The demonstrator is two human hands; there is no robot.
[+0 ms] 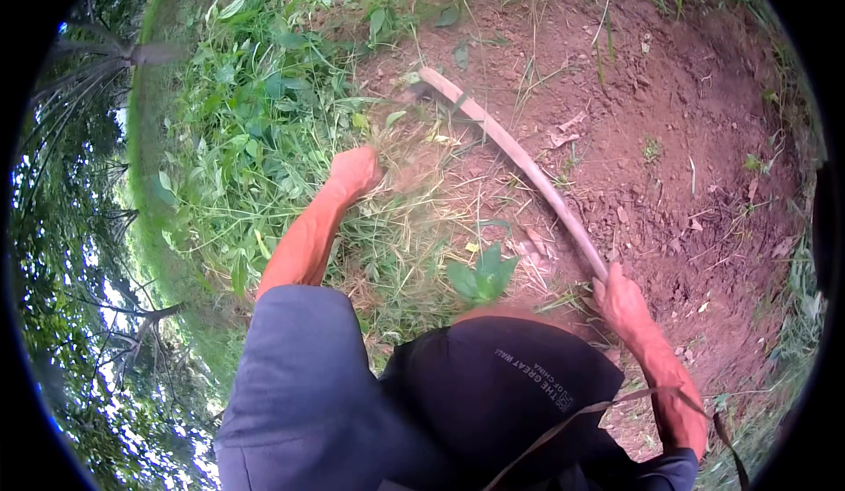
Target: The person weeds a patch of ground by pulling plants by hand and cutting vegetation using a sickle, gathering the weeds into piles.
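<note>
My left hand (355,169) is closed in a fist low over the weeds, with dry grass (409,165) bunched at its fingers. My right hand (623,299) wraps round the near end of the long wooden handle of a hoe (528,167). That handle slants away over the soil to the upper left and looks bowed in this wide view. At its far end a small dark head shows only in part, blurred beside the grass. Loose pulled stems lie between the hoe and my left hand.
Green weeds (264,130) grow thickly on the left. Bare reddish soil (651,139) with scattered leaves and clods spreads to the right. A broad-leaved plant (483,275) stands by my bent knee. Trees (79,253) line the far left, and a strap (607,403) crosses near my right arm.
</note>
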